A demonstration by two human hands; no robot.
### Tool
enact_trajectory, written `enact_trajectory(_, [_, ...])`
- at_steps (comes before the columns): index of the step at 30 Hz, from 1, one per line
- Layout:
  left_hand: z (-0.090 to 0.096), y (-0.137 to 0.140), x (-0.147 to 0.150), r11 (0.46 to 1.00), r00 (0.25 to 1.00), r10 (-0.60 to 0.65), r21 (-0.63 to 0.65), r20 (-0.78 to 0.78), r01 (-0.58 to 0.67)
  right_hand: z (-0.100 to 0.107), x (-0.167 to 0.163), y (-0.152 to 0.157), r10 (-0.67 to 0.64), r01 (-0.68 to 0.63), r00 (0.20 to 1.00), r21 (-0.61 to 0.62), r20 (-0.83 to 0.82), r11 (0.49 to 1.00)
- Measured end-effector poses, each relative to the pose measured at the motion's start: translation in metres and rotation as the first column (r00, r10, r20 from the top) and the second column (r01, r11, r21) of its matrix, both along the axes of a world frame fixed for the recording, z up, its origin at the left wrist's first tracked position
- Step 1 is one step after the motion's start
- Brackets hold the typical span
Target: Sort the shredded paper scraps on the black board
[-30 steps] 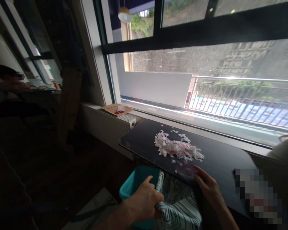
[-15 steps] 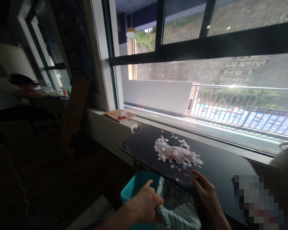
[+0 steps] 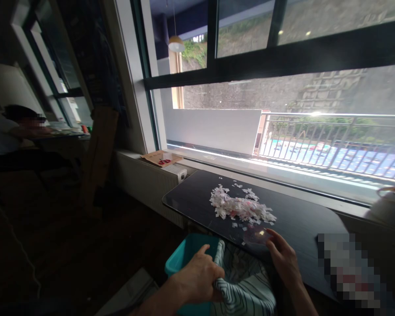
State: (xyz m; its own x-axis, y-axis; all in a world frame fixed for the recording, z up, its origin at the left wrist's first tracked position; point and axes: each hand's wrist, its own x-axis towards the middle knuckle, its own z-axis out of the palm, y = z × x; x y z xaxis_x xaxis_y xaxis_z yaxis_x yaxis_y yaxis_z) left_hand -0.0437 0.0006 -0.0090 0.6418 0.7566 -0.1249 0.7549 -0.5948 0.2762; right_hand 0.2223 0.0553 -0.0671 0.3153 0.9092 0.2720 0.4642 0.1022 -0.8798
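Note:
My left hand (image 3: 199,274) is closed on the rim of a striped cloth bag (image 3: 246,292), its index finger stretched out over a turquoise bin (image 3: 177,259). The bag's mouth gapes just below the table's near edge, with pale bits dimly visible inside. Between the thumb and fingers of my right hand (image 3: 285,256) is a thin clear plastic sheet (image 3: 255,236) that catches a glint of light. It hovers at or touches the tabletop; I cannot tell which. Just beyond lies a heap of small white paper scraps (image 3: 240,207), a few pinkish, with loose pieces around it.
The black table (image 3: 303,228) stands against the window sill. A blurred-out object (image 3: 349,272) lies on its right side. Red-handled scissors (image 3: 164,162) rest on brown paper (image 3: 151,156) above a radiator (image 3: 148,182). A person (image 3: 6,131) sits at another table at far left.
The plastic sheet in my right hand has tilted and now shows a bright glint. My right hand has shifted slightly. My left hand keeps its hold on the bag. The view has turned a little.

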Motion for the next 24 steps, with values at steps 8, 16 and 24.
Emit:
enact_trajectory(8, [-0.001,0.0,0.0,1.0,1.0,0.007,-0.008,0.03,-0.006,-0.004,0.002,0.0,0.027,-0.027,0.999,-0.004,-0.036,1.0])
enact_trajectory(16, [-0.004,0.001,0.005,0.999,0.999,-0.036,-0.008,-0.021,0.036,-0.002,0.002,0.001,0.025,-0.023,0.997,0.017,-0.073,1.0])
enact_trajectory(24, [-0.011,0.003,0.023,0.982,0.974,-0.168,0.058,-0.154,0.179,-0.004,-0.002,0.02,-0.102,0.101,0.991,-0.007,-0.084,0.995])
